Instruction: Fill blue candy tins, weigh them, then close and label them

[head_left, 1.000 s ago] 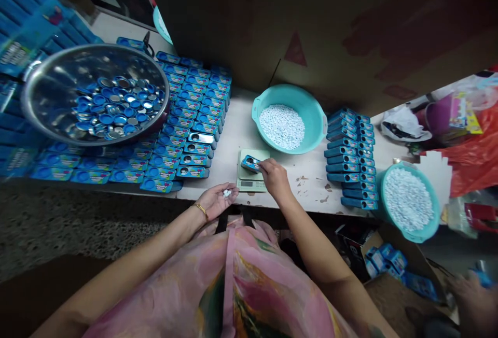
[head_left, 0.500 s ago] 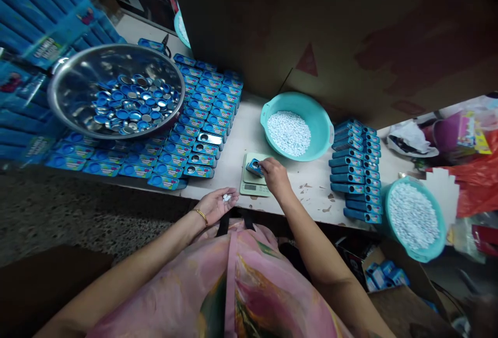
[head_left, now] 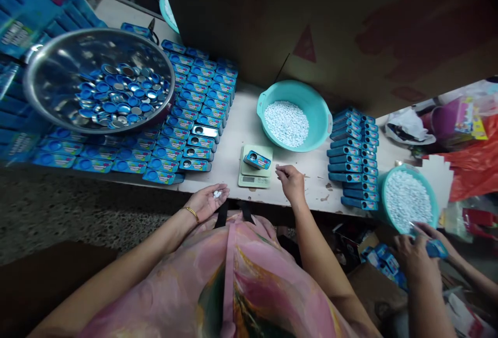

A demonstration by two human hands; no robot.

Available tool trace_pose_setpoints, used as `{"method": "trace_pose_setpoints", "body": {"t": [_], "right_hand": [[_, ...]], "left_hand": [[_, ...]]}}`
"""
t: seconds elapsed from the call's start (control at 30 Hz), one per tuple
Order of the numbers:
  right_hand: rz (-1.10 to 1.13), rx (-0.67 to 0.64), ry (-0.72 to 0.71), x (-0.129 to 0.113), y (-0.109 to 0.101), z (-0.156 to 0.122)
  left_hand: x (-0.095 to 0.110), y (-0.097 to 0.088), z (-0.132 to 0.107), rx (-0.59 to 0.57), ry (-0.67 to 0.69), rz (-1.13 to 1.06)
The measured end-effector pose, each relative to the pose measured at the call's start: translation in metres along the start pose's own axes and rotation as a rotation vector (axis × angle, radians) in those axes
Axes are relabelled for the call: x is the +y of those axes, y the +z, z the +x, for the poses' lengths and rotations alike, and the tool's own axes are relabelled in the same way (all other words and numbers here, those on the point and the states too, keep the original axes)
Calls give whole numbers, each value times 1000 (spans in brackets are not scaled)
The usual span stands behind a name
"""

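Note:
A small blue tin (head_left: 257,159) with a round hole in its top lies on a pale green scale (head_left: 254,173) at the table's front edge. My right hand (head_left: 291,181) hovers just right of the scale, fingertips pinched together, apart from the tin. My left hand (head_left: 208,200) rests palm up at the table edge, cupped around a few white tablets (head_left: 217,193). A gold bangle circles that wrist.
A teal bowl (head_left: 316,109) of white tablets stands behind the scale; a second teal bowl (head_left: 432,195) sits at the right. Rows of blue tins (head_left: 194,115) cover the left, a steel basin (head_left: 46,68) of round lids above them. Stacked tins (head_left: 350,156) lie right. Another person's hands (head_left: 416,252) hold a tin.
My right hand has let go of the tin on the scale and drawn back to the right. Another person's hands have come into view at the lower right.

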State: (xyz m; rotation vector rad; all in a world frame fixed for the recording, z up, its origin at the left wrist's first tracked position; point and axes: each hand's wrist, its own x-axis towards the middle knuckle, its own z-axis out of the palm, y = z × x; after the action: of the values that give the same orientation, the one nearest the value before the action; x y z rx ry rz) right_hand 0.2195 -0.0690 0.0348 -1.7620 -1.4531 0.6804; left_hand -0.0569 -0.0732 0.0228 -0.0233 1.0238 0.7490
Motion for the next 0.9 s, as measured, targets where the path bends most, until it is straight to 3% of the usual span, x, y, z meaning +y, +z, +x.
{"method": "trace_pose_setpoints", "body": {"t": [0.13, 0.27, 0.47, 0.73, 0.83, 0.9], "right_hand": [[32, -12, -20, 14, 1, -11], [43, 0, -63, 11, -1, -13], [33, 0, -121, -13, 2, -5], [-129, -145, -364, -48, 29, 33], [-252, -102, -337, -52, 30, 21], [-290, -173, -394, -57, 35, 0]], "left_hand": [[0, -2, 4, 10, 12, 10], [0, 0, 5, 27, 17, 17], [-2, 3, 3, 42, 7, 12], [-3, 7, -1, 11, 14, 18], [-3, 13, -3, -32, 8, 40], [-4, 18, -3, -96, -11, 44]]}}
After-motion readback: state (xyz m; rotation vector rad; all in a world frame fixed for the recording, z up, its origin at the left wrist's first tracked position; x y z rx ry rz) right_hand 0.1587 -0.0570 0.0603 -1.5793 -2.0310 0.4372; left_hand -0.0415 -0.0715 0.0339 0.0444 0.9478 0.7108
